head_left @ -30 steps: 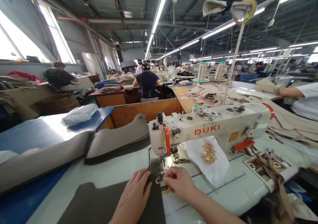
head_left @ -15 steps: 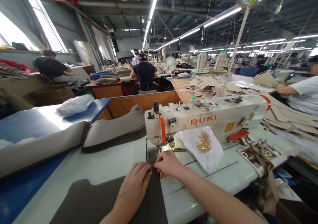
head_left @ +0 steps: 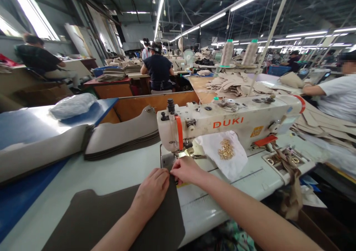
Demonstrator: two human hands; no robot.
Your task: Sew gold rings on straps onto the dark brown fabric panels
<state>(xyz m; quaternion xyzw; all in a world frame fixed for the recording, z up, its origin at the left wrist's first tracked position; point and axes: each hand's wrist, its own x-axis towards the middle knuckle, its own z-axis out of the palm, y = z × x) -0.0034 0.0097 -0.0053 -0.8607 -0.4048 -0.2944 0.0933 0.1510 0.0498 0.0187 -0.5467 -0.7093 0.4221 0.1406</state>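
A dark grey-brown sheet panel (head_left: 111,210) lies flat on the sewing table, its narrow upper end reaching toward the needle area of a white sewing machine (head_left: 205,125). My left hand (head_left: 152,188) rests over that end, its fingers curled together on the material. Close against it, my right hand (head_left: 185,169) pinches with thumb and forefinger right in front of the presser foot. Whatever sits between the right fingertips is too small and covered to make out. Beside the right hand, a white cloth (head_left: 205,143) on the machine bed bears many small gold metal rings (head_left: 226,149).
Stacked grey panels (head_left: 122,136) lie left of the machine head. A tray (head_left: 289,160) with gold rings and brown strap (head_left: 292,199) sits at the right. Thread cones (head_left: 226,53) stand behind. A co-worker in a white shirt (head_left: 338,95) sits at the right; others work farther back.
The view has shifted, so the machine and table appear slightly higher and farther left. My hands have drawn closer together at the panel's end, left fingers more bunched.
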